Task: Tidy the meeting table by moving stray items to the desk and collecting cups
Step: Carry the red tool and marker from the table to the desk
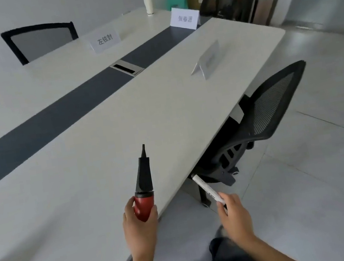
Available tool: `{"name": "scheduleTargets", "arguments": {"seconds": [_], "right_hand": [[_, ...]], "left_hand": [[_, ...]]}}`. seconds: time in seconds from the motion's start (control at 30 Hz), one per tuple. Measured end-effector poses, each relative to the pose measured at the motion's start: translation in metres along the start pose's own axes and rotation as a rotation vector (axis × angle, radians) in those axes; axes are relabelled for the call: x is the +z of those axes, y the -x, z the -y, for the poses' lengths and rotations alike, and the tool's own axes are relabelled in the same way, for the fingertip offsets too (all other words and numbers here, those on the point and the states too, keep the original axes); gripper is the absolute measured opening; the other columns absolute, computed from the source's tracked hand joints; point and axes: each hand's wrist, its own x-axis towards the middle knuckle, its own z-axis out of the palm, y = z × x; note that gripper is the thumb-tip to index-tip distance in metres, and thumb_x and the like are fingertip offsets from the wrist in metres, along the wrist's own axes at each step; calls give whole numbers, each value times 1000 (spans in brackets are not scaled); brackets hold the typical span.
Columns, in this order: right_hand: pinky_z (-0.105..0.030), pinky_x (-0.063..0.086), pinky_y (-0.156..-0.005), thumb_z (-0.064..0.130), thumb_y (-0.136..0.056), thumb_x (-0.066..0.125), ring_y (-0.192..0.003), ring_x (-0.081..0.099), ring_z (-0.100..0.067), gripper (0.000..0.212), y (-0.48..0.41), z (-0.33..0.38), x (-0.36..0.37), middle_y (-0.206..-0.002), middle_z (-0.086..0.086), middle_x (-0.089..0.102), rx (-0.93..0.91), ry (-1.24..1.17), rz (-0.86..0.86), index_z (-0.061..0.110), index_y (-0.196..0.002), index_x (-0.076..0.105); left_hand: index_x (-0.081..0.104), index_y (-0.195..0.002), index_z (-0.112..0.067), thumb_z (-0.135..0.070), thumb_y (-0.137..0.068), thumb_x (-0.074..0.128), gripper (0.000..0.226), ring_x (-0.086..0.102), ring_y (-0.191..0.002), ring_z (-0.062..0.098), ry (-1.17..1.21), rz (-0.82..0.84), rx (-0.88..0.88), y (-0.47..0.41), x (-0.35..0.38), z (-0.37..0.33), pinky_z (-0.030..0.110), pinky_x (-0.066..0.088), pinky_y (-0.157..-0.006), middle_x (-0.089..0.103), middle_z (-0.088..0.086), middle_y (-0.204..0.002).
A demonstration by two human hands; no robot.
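My left hand (140,231) grips a red bottle-shaped tool (145,205) with a long black pointed nozzle, held upright over the near edge of the white meeting table (100,142). My right hand (235,215) holds a white marker (208,191) beside the table, above the floor. A white paper cup (149,5) stands at the far end of the table.
Three white name cards stand on the table: one (105,41) at the far left, one (185,18) at the far end, one (207,60) on the right. A dark strip with a cable hatch (126,67) runs down the middle. A black mesh chair (262,119) is tucked in at the right; another chair (42,40) stands behind.
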Motion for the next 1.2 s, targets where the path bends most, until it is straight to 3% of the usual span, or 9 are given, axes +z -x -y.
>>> {"name": "scheduleTargets", "arguments": {"seconds": [0.1, 0.2, 0.33, 0.5, 0.67, 0.87, 1.2], "right_hand": [[-13, 29, -47, 13, -89, 52, -54, 41, -7, 26, 2, -13, -14, -86, 1, 46, 73, -18, -28, 7, -114, 56], [-19, 36, -52, 14, -90, 50, -66, 48, -15, 26, 8, -38, -37, -93, -4, 54, 71, -15, -42, 9, -114, 56], [-15, 32, -54, 17, -91, 45, -71, 49, -15, 23, 14, -99, -97, -90, 3, 51, 137, 15, -63, 15, -112, 55], [-23, 36, -64, 17, -92, 45, -80, 53, -18, 24, 28, -202, -200, -90, 5, 47, 297, 7, -208, 16, -114, 55], [-24, 37, -57, 17, -92, 44, -72, 52, -18, 23, 42, -285, -272, -89, 3, 49, 485, -58, -352, 17, -112, 55], [-28, 43, -62, 17, -92, 43, -74, 54, -21, 22, 44, -342, -310, -88, -1, 53, 608, -121, -388, 17, -110, 56], [-26, 44, -65, 20, -94, 40, -78, 56, -20, 23, -45, -402, -369, -95, -2, 55, 617, -133, -358, 17, -112, 55]], "left_hand": [[42, -127, -20, -20, -77, 67, 55, 57, -94, 32, -15, 23, 45, 14, 9, -1, 43, 47, -83, 58, 9, -107], [41, -127, -20, -21, -78, 67, 55, 58, -93, 33, -31, 47, 76, 35, 28, -10, 46, 49, -82, 58, 10, -108], [43, -127, -17, -18, -78, 66, 54, 57, -90, 28, -45, 100, 103, 73, 87, -29, 43, 48, -83, 58, 6, -107], [45, -125, -16, -22, -77, 68, 53, 53, -93, 25, -215, 362, 224, 159, 218, -62, 40, 48, -83, 52, 2, -101], [43, -126, -21, -25, -77, 67, 55, 56, -91, 23, -278, 587, 335, 234, 309, -93, 41, 51, -83, 54, 1, -102], [44, -126, -20, -26, -77, 67, 55, 57, -91, 25, -344, 598, 352, 264, 364, -119, 44, 51, -83, 58, 4, -105], [41, -130, -14, -20, -81, 64, 55, 55, -99, 29, -349, 608, 337, 254, 482, -181, 43, 48, -88, 56, 9, -114]]}}
